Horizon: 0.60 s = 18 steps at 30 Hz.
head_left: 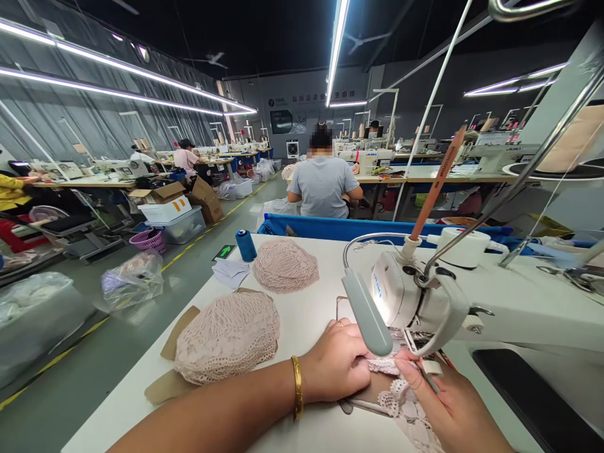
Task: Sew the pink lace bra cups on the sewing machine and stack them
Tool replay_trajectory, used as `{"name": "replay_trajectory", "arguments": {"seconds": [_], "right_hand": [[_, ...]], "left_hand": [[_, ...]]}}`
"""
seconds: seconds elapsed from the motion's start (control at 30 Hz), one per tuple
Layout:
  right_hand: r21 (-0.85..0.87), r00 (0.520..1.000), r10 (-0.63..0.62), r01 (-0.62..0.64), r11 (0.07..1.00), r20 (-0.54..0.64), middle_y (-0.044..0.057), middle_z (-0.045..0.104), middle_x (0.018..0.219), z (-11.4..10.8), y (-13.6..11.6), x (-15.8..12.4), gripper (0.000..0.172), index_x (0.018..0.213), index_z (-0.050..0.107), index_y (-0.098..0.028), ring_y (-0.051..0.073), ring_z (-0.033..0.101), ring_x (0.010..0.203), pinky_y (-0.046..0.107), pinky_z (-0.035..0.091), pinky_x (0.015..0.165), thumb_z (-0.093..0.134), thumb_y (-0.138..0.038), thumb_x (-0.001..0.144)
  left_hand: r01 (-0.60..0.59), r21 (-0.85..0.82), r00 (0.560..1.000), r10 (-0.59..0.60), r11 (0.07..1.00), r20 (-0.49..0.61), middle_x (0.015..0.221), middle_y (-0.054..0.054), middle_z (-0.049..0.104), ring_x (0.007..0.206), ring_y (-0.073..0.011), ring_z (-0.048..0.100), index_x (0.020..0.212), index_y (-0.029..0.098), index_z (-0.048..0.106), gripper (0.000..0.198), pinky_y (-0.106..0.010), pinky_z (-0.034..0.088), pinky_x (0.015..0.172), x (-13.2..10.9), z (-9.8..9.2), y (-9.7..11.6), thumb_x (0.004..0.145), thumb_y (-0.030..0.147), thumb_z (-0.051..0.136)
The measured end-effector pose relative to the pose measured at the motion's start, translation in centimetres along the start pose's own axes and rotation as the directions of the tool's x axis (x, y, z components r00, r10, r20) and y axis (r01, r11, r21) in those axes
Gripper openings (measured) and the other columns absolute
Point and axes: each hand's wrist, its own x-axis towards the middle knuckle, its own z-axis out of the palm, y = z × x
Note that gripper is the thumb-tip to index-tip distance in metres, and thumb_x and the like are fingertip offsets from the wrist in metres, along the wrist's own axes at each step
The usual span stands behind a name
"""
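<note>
A strip of pale pink lace point(401, 397) lies under the head of a white sewing machine point(395, 290). My left hand point(340, 360), a gold bangle at its wrist, is closed on the lace just left of the needle area. On the right, my right hand point(441, 396) pinches the same lace between thumb and fingers; a slim grey tool seems to lie along these fingers. The grey lamp point(370, 318) hides the needle and part of the lace. Two stacks of lace pieces, a nearer one point(231, 333) and a farther one point(285, 265), rest left of my hands.
A blue thread spool point(245, 245) and white paper slips point(230, 272) stand near the table's left edge. A black phone-like slab point(533, 399) lies at right. A brown pencil point(438, 182) sticks up from the machine. Ahead, a person in grey point(324, 185) sits with their back to me.
</note>
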Motion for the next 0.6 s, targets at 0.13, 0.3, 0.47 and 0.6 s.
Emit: {"name": "replay_trajectory", "arguments": {"seconds": [0.13,0.3,0.47,0.6], "right_hand": [[-0.037,1.000,-0.024,0.024,0.999,-0.003,0.005,0.084,0.111,-0.1,-0.2,0.2,0.048,0.107,0.076,-0.030,0.028,0.079,0.107,0.034,0.059,0.090,0.048,-0.069,0.107],[-0.126,0.972,-0.175,0.196,0.973,0.159,0.001,0.084,0.107,-2.4,1.2,1.3,0.037,0.109,0.074,-0.030,0.023,0.081,0.096,0.031,0.063,0.085,0.049,-0.057,0.110],[-0.514,0.927,-0.375,0.318,0.797,-0.009,0.010,0.081,0.105,-5.3,4.5,1.8,0.043,0.109,0.074,-0.026,0.033,0.078,0.090,0.046,0.065,0.077,0.043,-0.057,0.112],[-0.685,0.864,-0.486,0.435,0.584,0.135,0.016,0.079,0.095,-6.3,5.5,1.3,0.053,0.101,0.076,-0.022,0.036,0.076,0.076,0.053,0.063,0.065,0.029,-0.043,0.114]], "left_hand": [[0.034,-0.045,0.999,-0.034,0.998,0.000,0.092,-0.002,0.070,0.086,-0.0191,0.063,0.083,0.018,0.066,0.016,-0.029,0.051,0.081,0.0,0.1,0.0,0.071,0.008,0.071],[0.092,-0.147,0.996,-0.091,0.985,0.016,0.093,-0.001,0.072,0.089,-0.0181,0.067,0.080,0.018,0.065,0.012,-0.028,0.053,0.084,0.0,-0.5,0.5,0.088,0.021,0.074],[0.178,-0.222,0.983,-0.185,0.959,-0.011,0.084,0.001,0.067,0.078,-0.0140,0.065,0.074,0.018,0.056,0.024,-0.025,0.053,0.077,0.3,-0.8,0.6,0.092,0.018,0.071],[0.199,-0.257,0.978,-0.207,0.946,-0.005,0.075,0.003,0.061,0.073,-0.0138,0.060,0.073,0.019,0.056,0.025,-0.025,0.052,0.073,0.5,-0.9,0.5,0.092,0.018,0.071]]}}
